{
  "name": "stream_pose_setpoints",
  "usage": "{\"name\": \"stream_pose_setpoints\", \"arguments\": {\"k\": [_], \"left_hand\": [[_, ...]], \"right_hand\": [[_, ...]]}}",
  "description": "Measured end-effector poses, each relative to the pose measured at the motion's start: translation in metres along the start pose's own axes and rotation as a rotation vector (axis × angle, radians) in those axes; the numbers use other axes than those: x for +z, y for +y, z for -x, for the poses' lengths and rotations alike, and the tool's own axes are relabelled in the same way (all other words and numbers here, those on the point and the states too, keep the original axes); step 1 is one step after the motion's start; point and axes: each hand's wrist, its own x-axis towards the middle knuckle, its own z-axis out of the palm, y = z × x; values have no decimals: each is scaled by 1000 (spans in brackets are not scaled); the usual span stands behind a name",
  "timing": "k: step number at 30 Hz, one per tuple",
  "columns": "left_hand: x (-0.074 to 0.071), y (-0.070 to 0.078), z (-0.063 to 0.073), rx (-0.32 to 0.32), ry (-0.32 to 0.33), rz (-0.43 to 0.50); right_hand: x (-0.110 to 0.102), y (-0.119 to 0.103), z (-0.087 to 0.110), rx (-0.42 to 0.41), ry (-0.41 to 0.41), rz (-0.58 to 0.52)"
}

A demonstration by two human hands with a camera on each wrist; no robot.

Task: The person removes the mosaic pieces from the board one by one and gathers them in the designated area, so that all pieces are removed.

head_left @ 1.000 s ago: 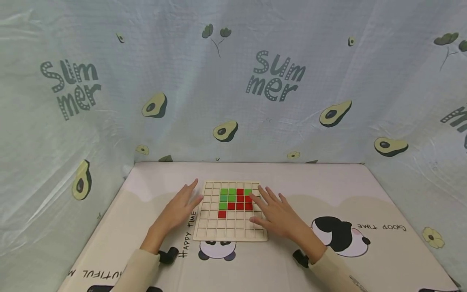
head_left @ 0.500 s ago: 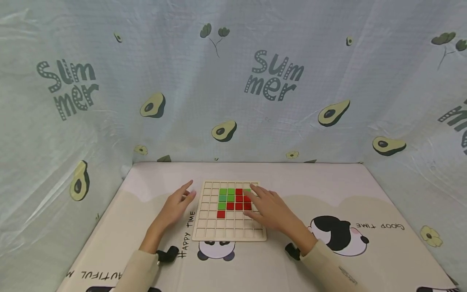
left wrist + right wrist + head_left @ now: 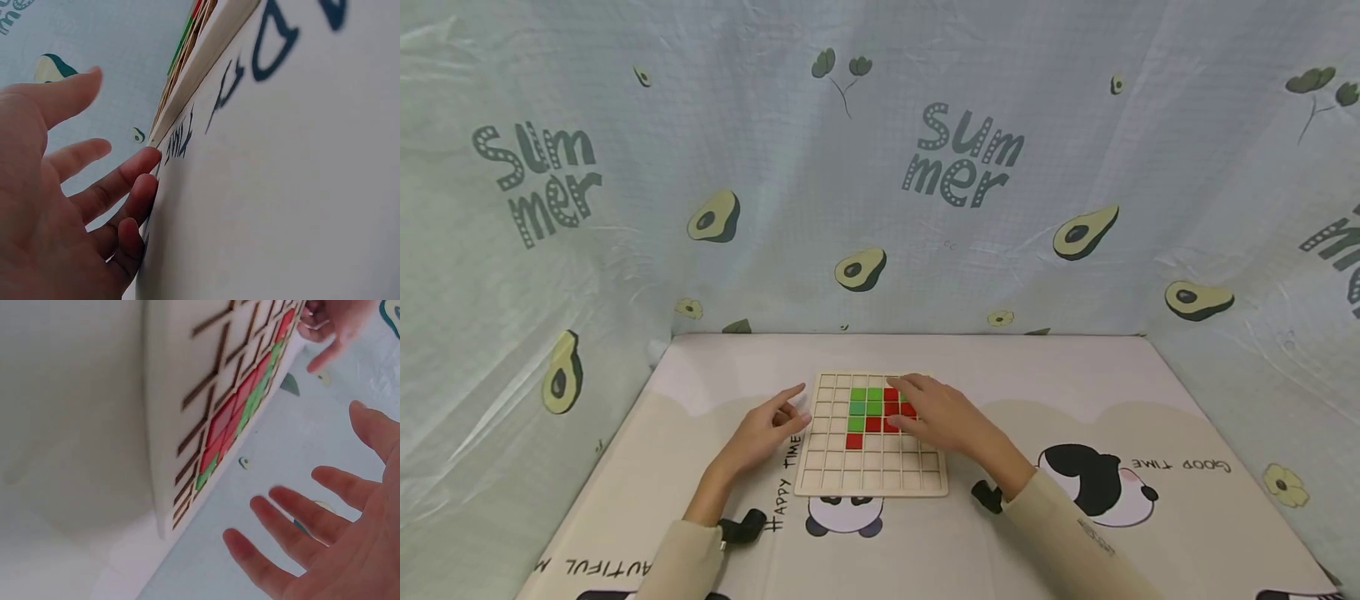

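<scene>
low in the middle of the frame, gridded board (image 3: 891,460) lies flat on the surface (image 3: 925,550), likely so red and green tiles (image 3: 875,408) sit level, left hand (image 3: 763,429) loosely bent, empty by its left edge, right hand (image 3: 943,412) spread, empty, above its upper right.

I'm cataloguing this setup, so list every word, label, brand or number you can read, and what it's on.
"SUMMER", twice on the backdrop; another word is cut off at right.
"HAPPY TIME", on the tablecloth, left of the grid board.
"GOOD TIME", tablecloth, right, upside down.
"UTIFUL", tablecloth, upside down, start hidden by the left sleeve.
Too small to read: marks on the right sleeve and backdrop.
</scene>
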Motion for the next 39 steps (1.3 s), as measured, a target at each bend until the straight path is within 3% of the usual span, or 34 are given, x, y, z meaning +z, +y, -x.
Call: {"name": "stream_pose_setpoints", "arguments": {"k": [9, 17, 25, 39], "left_hand": [[2, -5, 0, 47, -31, 11], [2, -9, 2, 100, -32, -4], [1, -12, 1, 165, -37, -23], [2, -16, 0, 153, -46, -26]], "right_hand": [[-1, -1, -19, 19, -16, -141], [6, 5, -38, -47, -10, -310], [8, 7, -51, -33, -23, -348], [8, -4, -72, -26, -41, -319]]}}
